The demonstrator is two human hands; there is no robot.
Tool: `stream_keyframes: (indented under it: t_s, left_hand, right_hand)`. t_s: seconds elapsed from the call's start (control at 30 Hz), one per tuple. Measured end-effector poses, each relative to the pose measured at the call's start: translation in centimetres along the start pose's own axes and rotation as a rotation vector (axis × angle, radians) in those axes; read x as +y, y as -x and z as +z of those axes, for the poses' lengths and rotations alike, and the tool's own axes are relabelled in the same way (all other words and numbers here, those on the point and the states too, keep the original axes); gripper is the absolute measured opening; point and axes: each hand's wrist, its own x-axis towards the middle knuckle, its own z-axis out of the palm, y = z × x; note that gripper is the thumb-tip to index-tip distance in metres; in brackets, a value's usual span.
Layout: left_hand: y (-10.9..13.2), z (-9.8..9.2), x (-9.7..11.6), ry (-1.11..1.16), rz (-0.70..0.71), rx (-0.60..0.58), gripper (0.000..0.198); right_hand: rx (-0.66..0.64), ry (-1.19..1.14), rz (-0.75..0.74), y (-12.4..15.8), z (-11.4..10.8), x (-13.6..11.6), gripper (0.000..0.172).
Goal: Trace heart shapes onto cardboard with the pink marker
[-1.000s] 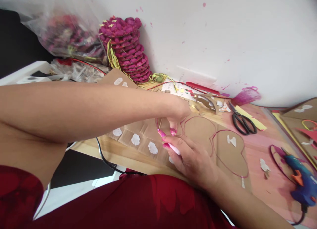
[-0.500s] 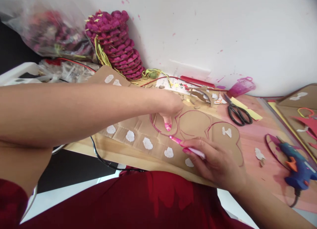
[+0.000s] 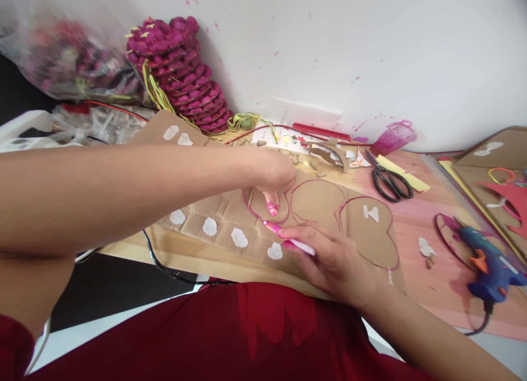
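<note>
A brown cardboard sheet (image 3: 317, 202) lies on the table, marked with pink-outlined round shapes and white glue blobs. My left hand (image 3: 269, 175) reaches in from the left. Its fingers are curled and one pink-nailed fingertip presses down inside the leftmost round shape (image 3: 257, 202). My right hand (image 3: 331, 260) rests on the sheet just below and is closed around a pink and white marker (image 3: 294, 242). The marker's tip touches the lower edge of that same outline. Whether the round shape is a loose piece is unclear.
Black scissors (image 3: 389, 180) lie to the right of the sheet, and a blue glue gun (image 3: 488, 263) sits on pink paper farther right. A stack of magenta flower pieces (image 3: 181, 68) and plastic bags (image 3: 61, 57) stand at the back left by the white wall. A black cord (image 3: 164, 263) hangs off the table's front edge.
The marker tip has slid along the lower edge of the leftmost round outline, right and then back. My left fingertip stays pressed on the shape. The view has shifted slightly.
</note>
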Motion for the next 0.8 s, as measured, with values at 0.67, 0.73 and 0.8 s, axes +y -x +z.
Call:
stream_keyframes:
  t_s: [0.67,0.73,0.8]
  left_hand:
    - [0.3,-0.1,-0.2,0.087,-0.020,-0.029,0.049]
    - [0.3,0.0,-0.2,0.091,-0.018,-0.028,0.047]
    - [0.3,0.0,-0.2,0.096,-0.021,-0.026,0.047]
  right_hand:
    - [0.036,-0.034,0.264,1.2,-3.2,1.1,0.016]
    - [0.039,-0.056,0.316,1.0,-3.6,1.6,0.015]
    - [0.038,-0.094,0.368,0.8,-3.7,2.2,0.015]
